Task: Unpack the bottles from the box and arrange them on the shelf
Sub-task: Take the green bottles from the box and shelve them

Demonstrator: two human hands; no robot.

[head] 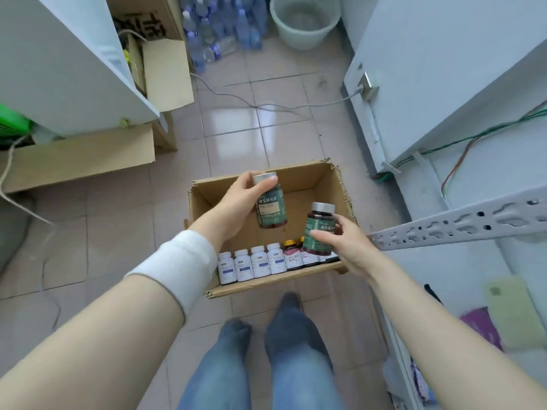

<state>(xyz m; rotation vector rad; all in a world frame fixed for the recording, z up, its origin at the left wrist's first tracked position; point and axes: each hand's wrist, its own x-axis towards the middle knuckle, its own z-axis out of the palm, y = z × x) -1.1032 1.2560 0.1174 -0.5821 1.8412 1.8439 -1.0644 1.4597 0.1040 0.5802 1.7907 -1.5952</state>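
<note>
I count two green-labelled bottles with silver caps, one in each hand, both held above the open cardboard box (299,177) on the tiled floor. My left hand (236,202) has its fingers curled round the left green bottle (270,202), thumb up by the cap, over the middle of the box. My right hand (346,244) pinches the right green bottle (319,229) at its lower half, over the box's near right corner; that bottle leans a little to the left at its base. The two hands are apart and the bottles do not touch.

Inside the box, along its near wall, I count four white bottles (251,263) standing in a row from the near left corner. Right of them stand pink-labelled dark bottles (292,257) with gold caps: two I can make out, and whether more stand behind my right hand I cannot tell. The rest of the box floor is bare cardboard.

The shelf (444,227), with its grey perforated rail, lies to the right of the box, just beside my right hand. A white wristband (183,261) sits on my left wrist.
</note>
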